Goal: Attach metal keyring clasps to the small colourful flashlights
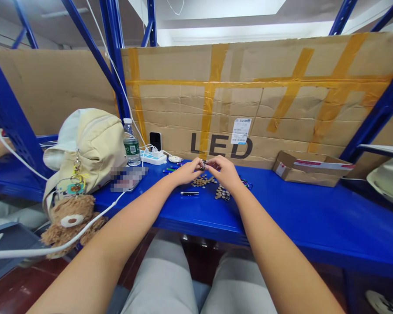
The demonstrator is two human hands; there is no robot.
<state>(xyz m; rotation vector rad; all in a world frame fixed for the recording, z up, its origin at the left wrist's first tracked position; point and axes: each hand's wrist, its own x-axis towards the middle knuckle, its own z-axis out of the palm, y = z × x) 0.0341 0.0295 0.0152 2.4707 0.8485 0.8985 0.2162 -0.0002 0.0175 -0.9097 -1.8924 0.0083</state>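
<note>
My left hand [187,171] and my right hand [223,171] meet above the blue shelf [291,209], fingertips pinched together on a small dark part [203,164] held between them. Just below the hands lies a heap of several small brownish round pieces [203,180], and a second cluster [222,192] rests under my right wrist. A dark pen-like tool [189,193] lies on the shelf in front of my left hand. The small part is too tiny to name.
A cream backpack [88,148] with a plush bear [72,220] stands at the left, beside a water bottle [131,144] and a white power strip [154,156]. A taped cardboard wall [249,100] backs the shelf. A flat carton [309,168] lies at the right.
</note>
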